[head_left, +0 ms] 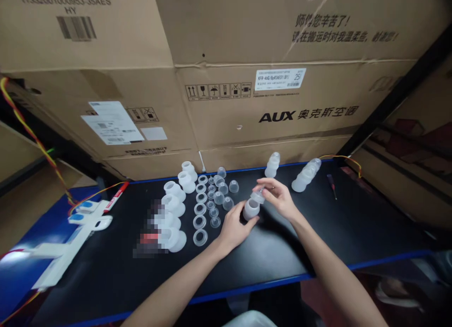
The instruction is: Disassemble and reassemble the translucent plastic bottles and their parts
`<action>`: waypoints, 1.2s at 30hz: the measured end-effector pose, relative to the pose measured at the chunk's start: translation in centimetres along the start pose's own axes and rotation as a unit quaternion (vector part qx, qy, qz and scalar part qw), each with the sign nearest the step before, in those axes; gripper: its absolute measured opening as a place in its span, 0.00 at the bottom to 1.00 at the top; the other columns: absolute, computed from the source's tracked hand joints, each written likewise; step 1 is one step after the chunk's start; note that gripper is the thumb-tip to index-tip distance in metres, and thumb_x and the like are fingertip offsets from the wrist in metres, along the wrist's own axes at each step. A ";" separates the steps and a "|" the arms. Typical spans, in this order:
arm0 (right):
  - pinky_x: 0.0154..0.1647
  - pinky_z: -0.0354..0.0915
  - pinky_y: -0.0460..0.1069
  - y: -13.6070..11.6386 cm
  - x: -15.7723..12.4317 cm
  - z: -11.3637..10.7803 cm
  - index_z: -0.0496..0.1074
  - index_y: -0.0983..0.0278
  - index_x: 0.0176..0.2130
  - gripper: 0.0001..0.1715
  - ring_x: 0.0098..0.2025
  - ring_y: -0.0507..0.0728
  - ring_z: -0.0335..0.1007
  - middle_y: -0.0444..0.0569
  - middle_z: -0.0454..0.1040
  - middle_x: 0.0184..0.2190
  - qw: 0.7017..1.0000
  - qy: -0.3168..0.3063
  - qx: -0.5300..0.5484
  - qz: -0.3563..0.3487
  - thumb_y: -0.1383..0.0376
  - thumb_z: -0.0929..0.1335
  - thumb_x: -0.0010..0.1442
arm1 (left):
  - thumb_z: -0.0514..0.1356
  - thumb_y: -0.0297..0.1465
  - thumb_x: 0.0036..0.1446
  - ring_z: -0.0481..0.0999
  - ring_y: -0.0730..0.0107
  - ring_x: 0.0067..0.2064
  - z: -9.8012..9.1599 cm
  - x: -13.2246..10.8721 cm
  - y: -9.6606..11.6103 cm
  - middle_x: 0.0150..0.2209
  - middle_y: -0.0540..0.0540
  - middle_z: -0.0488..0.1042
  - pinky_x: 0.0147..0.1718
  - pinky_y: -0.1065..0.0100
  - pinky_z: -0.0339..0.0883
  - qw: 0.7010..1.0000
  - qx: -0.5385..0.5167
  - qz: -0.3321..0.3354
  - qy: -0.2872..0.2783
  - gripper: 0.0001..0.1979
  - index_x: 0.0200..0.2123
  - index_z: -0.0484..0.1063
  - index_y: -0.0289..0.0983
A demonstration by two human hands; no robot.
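My left hand (236,225) is wrapped round a small white baby bottle (251,210) standing on the black table, its open mouth facing up. Just above that mouth, my right hand (278,199) pinches a translucent bottle collar (258,195), tilted and partly hidden by the fingers. Whether a nipple sits in the collar I cannot make out. To the left are several loose collars (200,237) in a column, small clear nipples (215,222) beside them, and domed clear caps (228,203). Open white bottles (178,240) form a row farther left.
Capped bottles stand at the back right, one group (271,167) near the middle and another (306,176) farther right. A screwdriver (332,186) lies beyond them. At left are a white power strip (76,240) and a red marker (116,196). Large cardboard boxes (219,124) wall off the back.
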State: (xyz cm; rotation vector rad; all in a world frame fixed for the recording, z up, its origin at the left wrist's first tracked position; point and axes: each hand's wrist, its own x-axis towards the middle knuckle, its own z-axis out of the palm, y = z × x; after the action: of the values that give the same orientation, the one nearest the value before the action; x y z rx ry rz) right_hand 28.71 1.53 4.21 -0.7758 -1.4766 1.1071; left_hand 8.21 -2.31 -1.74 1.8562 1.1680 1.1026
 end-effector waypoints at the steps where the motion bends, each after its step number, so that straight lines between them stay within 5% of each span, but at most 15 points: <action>1: 0.47 0.77 0.55 0.1 0.1 -0.1 0.79 0.59 0.56 0.24 0.46 0.61 0.84 0.53 0.86 0.45 1.000 0.016 0.014 0.004 0.49 0.76 0.68 | 0.71 0.34 0.61 0.82 0.51 0.57 0.1 0.0 -0.2 0.55 0.42 0.82 0.59 0.50 0.76 1.000 0.006 0.011 0.007 0.21 0.57 0.75 0.42; 6: 0.45 0.79 0.54 0.6 0.6 -0.4 0.81 0.58 0.53 0.29 0.44 0.61 0.84 0.53 0.87 0.43 0.994 0.095 0.044 0.014 0.46 0.81 0.60 | 0.71 0.32 0.61 0.71 0.45 0.70 0.7 -0.4 -1.4 0.69 0.35 0.70 0.68 0.42 0.69 0.993 0.055 0.072 0.069 0.38 0.71 0.62 0.42; 12: 0.44 0.80 0.55 0.5 0.4 0.2 0.84 0.59 0.47 0.28 0.40 0.61 0.85 0.52 0.87 0.39 0.996 0.070 0.052 0.023 0.48 0.85 0.53 | 0.74 0.33 0.59 0.66 0.42 0.73 0.6 -0.9 -0.8 0.72 0.29 0.62 0.69 0.40 0.70 0.979 0.074 0.147 0.123 0.50 0.77 0.51 0.41; 17: 0.44 0.79 0.54 -0.4 -0.6 2.1 0.86 0.59 0.46 0.24 0.39 0.60 0.85 0.50 0.87 0.36 0.999 0.030 0.025 0.002 0.51 0.85 0.54 | 0.75 0.37 0.60 0.70 0.41 0.70 -0.2 -0.8 -0.2 0.68 0.29 0.67 0.66 0.39 0.72 0.950 0.083 0.230 0.197 0.48 0.76 0.55 0.38; 23: 0.43 0.77 0.53 -1.7 -1.8 3.9 0.87 0.58 0.45 0.15 0.37 0.58 0.83 0.49 0.86 0.36 0.992 -0.008 -0.079 -0.097 0.53 0.81 0.63 | 0.72 0.34 0.64 0.83 0.53 0.55 -0.9 -0.5 0.3 0.53 0.37 0.81 0.55 0.50 0.82 0.938 0.056 0.276 0.203 0.28 0.64 0.71 0.38; 27: 0.41 0.76 0.52 -2.1 -2.0 4.5 0.87 0.57 0.44 0.11 0.37 0.58 0.82 0.49 0.86 0.36 0.987 -0.012 -0.084 -0.134 0.55 0.80 0.65 | 0.72 0.32 0.63 0.86 0.52 0.51 -1.2 -0.5 1.2 0.49 0.39 0.84 0.56 0.46 0.81 0.910 0.098 0.315 0.253 0.25 0.61 0.74 0.37; 32: 0.43 0.77 0.52 -2.0 -2.2 4.9 0.88 0.56 0.47 0.11 0.38 0.58 0.83 0.49 0.87 0.37 0.990 -0.013 -0.049 -0.129 0.57 0.81 0.64 | 0.72 0.27 0.59 0.88 0.52 0.49 -1.9 -0.8 2.5 0.46 0.40 0.86 0.53 0.46 0.81 0.890 0.118 0.342 0.277 0.25 0.59 0.75 0.37; 36: 0.43 0.78 0.53 -1.5 -2.2 4.8 0.88 0.57 0.47 0.18 0.37 0.58 0.83 0.51 0.87 0.38 0.998 -0.026 0.032 -0.054 0.54 0.83 0.59 | 0.71 0.26 0.59 0.89 0.52 0.48 -2.3 -0.9 2.8 0.46 0.39 0.87 0.56 0.46 0.79 0.893 0.101 0.358 0.253 0.24 0.58 0.75 0.35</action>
State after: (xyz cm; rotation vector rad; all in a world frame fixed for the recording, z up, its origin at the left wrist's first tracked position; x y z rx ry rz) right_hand 24.59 -2.09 4.86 -0.6184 -1.5017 1.0942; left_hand 6.93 -3.92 1.32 2.3249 0.8786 2.0345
